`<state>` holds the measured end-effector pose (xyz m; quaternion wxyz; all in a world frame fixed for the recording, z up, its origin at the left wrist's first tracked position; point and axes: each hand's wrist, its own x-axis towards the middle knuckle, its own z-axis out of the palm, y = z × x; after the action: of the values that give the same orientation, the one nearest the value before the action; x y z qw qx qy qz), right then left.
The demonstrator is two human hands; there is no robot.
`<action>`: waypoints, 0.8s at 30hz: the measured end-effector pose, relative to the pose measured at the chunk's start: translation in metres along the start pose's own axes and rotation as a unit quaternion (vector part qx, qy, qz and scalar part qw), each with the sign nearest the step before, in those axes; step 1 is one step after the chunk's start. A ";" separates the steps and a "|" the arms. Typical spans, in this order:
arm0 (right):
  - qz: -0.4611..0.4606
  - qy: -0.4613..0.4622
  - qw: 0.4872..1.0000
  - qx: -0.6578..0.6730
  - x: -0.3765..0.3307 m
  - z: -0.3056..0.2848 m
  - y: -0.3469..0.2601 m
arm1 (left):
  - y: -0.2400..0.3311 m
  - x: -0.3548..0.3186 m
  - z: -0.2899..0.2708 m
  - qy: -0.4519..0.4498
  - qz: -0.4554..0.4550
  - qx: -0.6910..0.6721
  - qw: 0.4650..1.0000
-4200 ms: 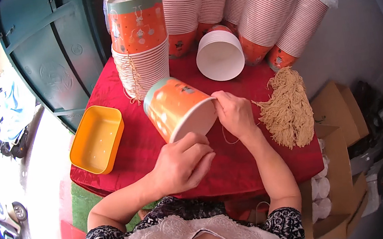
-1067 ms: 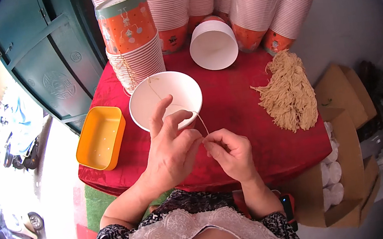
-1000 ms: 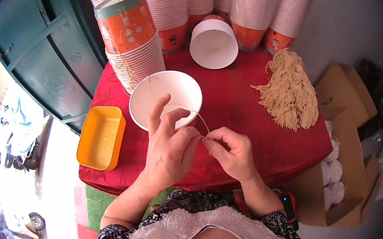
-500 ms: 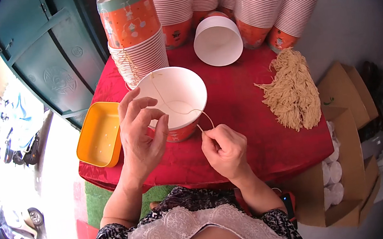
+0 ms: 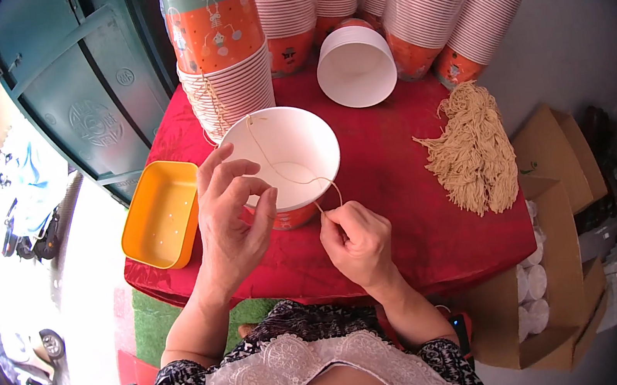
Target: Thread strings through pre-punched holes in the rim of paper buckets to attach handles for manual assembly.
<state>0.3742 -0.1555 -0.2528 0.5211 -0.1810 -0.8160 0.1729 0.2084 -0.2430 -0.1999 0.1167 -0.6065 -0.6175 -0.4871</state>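
Your right hand [image 5: 358,244] pinches the string [image 5: 284,172] threaded through the cup [image 5: 290,162] near the counter's [image 5: 400,180] front edge, left hand [image 5: 231,222] open beside it; a sharp tug could tip the cup.

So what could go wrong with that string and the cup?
The right hand pinches a thin string that runs across the open white paper cup. A hard tug might tip the light cup or tear its rim. The left hand hovers beside the cup, fingers spread, so the string could slip free.

Bright daylight — sharp centre, fisheye-bent rim.
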 end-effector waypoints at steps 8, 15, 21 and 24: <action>0.003 -0.006 1.000 0.001 0.002 0.003 0.002 | 0.001 0.006 0.000 -0.030 -0.003 -0.004 1.000; -0.009 -0.018 1.000 -0.020 0.009 0.004 0.002 | -0.004 0.042 -0.011 -0.253 0.036 -0.057 0.965; -0.017 -0.019 0.999 -0.040 0.010 0.007 0.004 | -0.017 0.054 0.004 -0.390 0.062 -0.055 0.917; -0.028 -0.014 0.998 -0.047 0.011 0.009 0.005 | -0.023 0.056 0.011 -0.409 0.065 -0.089 0.906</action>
<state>0.3626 -0.1469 -0.2504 0.5049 -0.1800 -0.8354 0.1218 0.1806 -0.1942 -0.1747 -0.1687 -0.7993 -0.5243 -0.2403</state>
